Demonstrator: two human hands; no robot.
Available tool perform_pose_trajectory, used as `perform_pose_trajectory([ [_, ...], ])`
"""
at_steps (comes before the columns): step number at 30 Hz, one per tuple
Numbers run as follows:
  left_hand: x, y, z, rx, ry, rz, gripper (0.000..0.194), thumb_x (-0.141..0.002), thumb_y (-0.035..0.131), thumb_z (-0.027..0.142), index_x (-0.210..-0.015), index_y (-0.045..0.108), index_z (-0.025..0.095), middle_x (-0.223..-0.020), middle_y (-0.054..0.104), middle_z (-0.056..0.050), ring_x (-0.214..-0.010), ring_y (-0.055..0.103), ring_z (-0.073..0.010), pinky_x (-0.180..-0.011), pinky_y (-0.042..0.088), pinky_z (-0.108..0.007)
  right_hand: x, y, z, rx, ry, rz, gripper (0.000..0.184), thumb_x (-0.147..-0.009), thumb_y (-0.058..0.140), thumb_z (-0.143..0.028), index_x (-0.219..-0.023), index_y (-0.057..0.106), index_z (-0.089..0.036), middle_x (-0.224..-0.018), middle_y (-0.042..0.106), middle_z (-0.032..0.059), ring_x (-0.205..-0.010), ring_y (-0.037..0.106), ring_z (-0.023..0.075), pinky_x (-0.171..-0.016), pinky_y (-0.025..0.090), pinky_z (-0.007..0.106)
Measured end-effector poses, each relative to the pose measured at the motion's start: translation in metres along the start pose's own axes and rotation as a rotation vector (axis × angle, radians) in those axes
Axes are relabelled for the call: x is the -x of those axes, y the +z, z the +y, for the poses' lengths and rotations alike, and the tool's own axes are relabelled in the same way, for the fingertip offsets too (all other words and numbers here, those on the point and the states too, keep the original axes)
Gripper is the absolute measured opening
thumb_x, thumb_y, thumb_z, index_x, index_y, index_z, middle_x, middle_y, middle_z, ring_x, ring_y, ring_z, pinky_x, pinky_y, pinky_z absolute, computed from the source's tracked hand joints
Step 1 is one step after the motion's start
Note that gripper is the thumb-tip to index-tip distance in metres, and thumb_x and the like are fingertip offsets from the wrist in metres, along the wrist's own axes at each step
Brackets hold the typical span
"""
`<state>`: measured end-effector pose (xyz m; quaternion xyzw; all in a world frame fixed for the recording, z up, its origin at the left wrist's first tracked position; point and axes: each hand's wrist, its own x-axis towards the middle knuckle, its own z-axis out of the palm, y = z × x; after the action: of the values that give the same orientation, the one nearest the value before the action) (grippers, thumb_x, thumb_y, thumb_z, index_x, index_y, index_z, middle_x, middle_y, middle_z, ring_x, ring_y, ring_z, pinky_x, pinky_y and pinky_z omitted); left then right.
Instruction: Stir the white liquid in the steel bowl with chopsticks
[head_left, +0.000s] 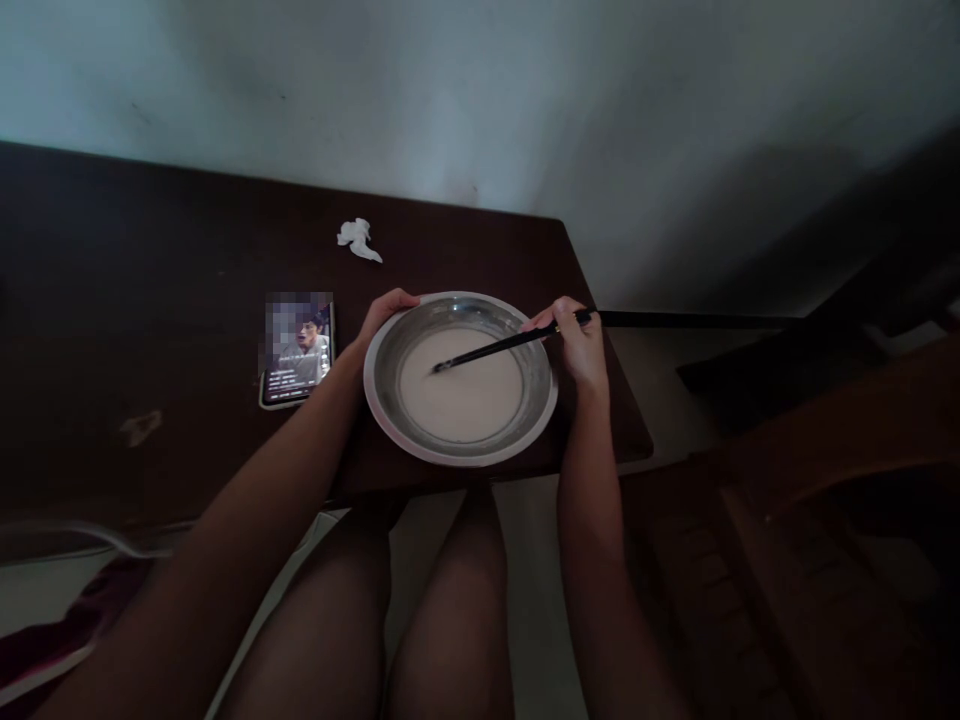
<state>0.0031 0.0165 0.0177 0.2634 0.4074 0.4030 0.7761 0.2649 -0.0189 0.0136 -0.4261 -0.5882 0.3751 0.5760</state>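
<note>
A wide metal bowl [390, 400] with a pale, milky liquid [461, 395] in it stands on the dark wooden table [150, 330] near its front right corner. My left hand [386, 312] curls over the bowl's far left rim and grips it. My right hand [577, 345] is closed on a pair of dark chopsticks [495, 349] at the bowl's right side. The chopsticks slant down to the left, and their tips rest in the liquid near the middle.
A phone [298, 350] with a lit screen lies on the table just left of the bowl. A crumpled white tissue [358, 240] sits farther back. A pale wall rises behind the table. Dark wooden furniture [825, 430] stands to the right. My bare knees are below the table edge.
</note>
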Motion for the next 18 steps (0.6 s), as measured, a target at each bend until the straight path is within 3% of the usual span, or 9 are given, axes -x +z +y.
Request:
perform_pose_trajectory([
  [4, -0.0020, -0.0020, 0.0000, -0.010, 0.006, 0.000, 0.043, -0.077, 0.046, 0.017, -0.112, 0.071, 0.017, -0.074, 0.077, -0.003, -0.088, 0.076, -0.0286, -0.077, 0.060, -0.036, -0.0017, -0.0020, 0.0011, 0.006, -0.003, 0.166, 0.055, -0.090, 0.056, -0.068, -0.055, 0.058, -0.025, -0.051, 0.062, -0.0011, -0.056, 0.062, 0.0150, -0.057, 0.048, 0.031],
  [9, -0.0020, -0.0020, -0.0006, -0.023, 0.015, 0.003, 0.045, -0.075, 0.048, 0.019, -0.113, 0.072, 0.018, -0.073, 0.077, -0.004, -0.084, 0.076, -0.0280, -0.076, 0.060, -0.034, -0.0009, -0.0008, 0.0027, 0.019, 0.024, 0.012, 0.053, -0.088, 0.060, -0.067, -0.057, 0.060, -0.025, -0.054, 0.064, -0.0011, -0.057, 0.061, 0.0147, -0.059, 0.050, 0.031],
  [15, -0.0024, -0.0023, -0.0002, -0.046, 0.022, -0.021, 0.046, -0.076, 0.046, 0.018, -0.115, 0.071, 0.017, -0.077, 0.078, -0.004, -0.085, 0.075, -0.0268, -0.076, 0.058, -0.034, -0.0022, -0.0022, 0.0028, 0.018, 0.000, 0.151, 0.057, -0.089, 0.054, -0.071, -0.054, 0.056, -0.026, -0.050, 0.061, -0.0014, -0.053, 0.059, 0.0142, -0.056, 0.048, 0.031],
  [18, -0.0024, -0.0025, 0.0002, -0.062, 0.011, 0.003, 0.045, -0.077, 0.046, 0.019, -0.114, 0.071, 0.018, -0.077, 0.078, -0.004, -0.087, 0.074, -0.0270, -0.076, 0.057, -0.033, -0.0007, -0.0016, 0.0016, 0.026, 0.025, 0.056, 0.057, -0.089, 0.056, -0.071, -0.055, 0.057, -0.025, -0.052, 0.062, -0.0012, -0.055, 0.061, 0.0140, -0.058, 0.049, 0.031],
])
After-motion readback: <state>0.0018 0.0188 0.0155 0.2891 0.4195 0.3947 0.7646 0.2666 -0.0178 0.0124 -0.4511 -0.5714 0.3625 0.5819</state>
